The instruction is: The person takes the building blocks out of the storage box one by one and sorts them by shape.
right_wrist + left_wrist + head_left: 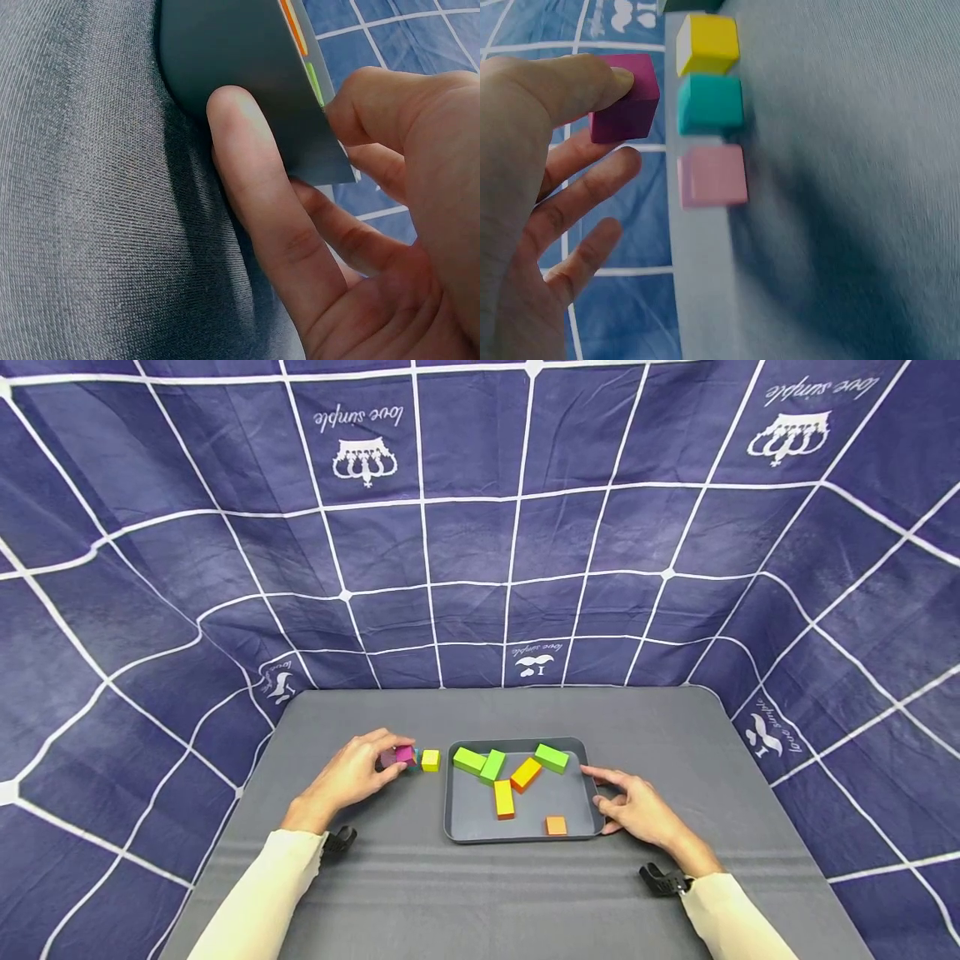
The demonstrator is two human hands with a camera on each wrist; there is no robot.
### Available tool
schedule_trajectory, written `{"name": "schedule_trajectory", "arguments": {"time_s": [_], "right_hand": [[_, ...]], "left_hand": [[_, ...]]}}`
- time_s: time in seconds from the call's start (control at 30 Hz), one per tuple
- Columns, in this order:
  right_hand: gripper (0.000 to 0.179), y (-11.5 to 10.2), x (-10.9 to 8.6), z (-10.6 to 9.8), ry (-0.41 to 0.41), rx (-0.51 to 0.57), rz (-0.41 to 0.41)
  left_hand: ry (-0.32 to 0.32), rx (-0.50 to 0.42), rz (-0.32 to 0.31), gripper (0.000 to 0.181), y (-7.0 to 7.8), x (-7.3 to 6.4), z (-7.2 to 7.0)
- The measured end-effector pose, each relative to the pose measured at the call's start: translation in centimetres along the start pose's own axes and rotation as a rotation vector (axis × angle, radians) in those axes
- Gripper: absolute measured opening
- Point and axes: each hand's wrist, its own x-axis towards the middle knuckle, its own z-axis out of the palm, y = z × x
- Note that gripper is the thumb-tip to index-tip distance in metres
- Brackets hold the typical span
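In the head view my left hand [363, 766] is at the left, pinching a magenta cube [625, 105] between thumb and fingertips. The other fingers are spread behind it in the left wrist view. Beside the held cube stand a yellow cube [707, 45], a teal cube [711, 105] and a pink cube [714, 177] in a row. At the right end of the dark grey tray [517, 839], my right hand [637, 810] holds the side wall. In the right wrist view one digit presses the outer wall [240, 45] while others reach over the rim.
Inside the tray lie three green blocks [551, 758], two yellow-orange blocks [504, 800] and an orange cube [556, 826]. Grey cloth [450, 893] covers the table. A blue, white-lined curtain [480, 543] hangs along the back and both sides.
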Motion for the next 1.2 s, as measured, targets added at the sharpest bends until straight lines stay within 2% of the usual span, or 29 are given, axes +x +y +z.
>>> {"name": "schedule_trajectory", "arguments": {"time_s": [0.27, 0.53, 0.73, 0.87, 0.9, 0.93, 1.1, 1.13, 1.2], "right_hand": [[0.06, 0.2, 0.1, -0.3, 0.02, -0.033, 0.019], [0.061, 0.2, 0.3, 0.0, 0.006, -0.018, 0.034], [0.061, 0.1, 0.4, 0.1, 0.005, -0.01, 0.018], [0.06, 0.0, 0.3, 0.2, 0.004, -0.009, 0.006], [0.06, -0.1, 0.3, 0.1, 0.006, -0.008, 0.006], [0.06, -0.1, 0.3, 0.1, 0.008, -0.006, 0.005], [0.061, 0.0, 0.2, 0.1, 0.005, -0.002, 0.012], [0.06, 0.1, 0.2, 0.1, 0.002, -0.008, 0.008], [0.061, 0.3, 0.2, 0.1, 0.004, -0.014, 0.017]], "left_hand": [[0.01, -0.023, -0.109, 0.045, -1.8, -0.7, -0.9], [0.037, -0.01, -0.155, 0.044, -3.9, -2.2, -1.6], [0.068, -0.003, -0.152, 0.044, -5.4, -2.9, -1.8], [0.098, -0.039, -0.113, 0.042, -6.5, -3.2, -1.5], [0.112, -0.07, -0.091, 0.04, -7.4, -3.4, -1.0], [0.113, -0.081, -0.086, 0.04, -7.6, -3.5, -0.9], [0.072, -0.066, -0.104, 0.04, -7.8, -3.5, -0.4], [0.046, -0.031, -0.131, 0.041, -7.1, -3.3, -0.7], [0.009, -0.003, -0.152, 0.041, -7.0, -3.2, -0.6]]}}
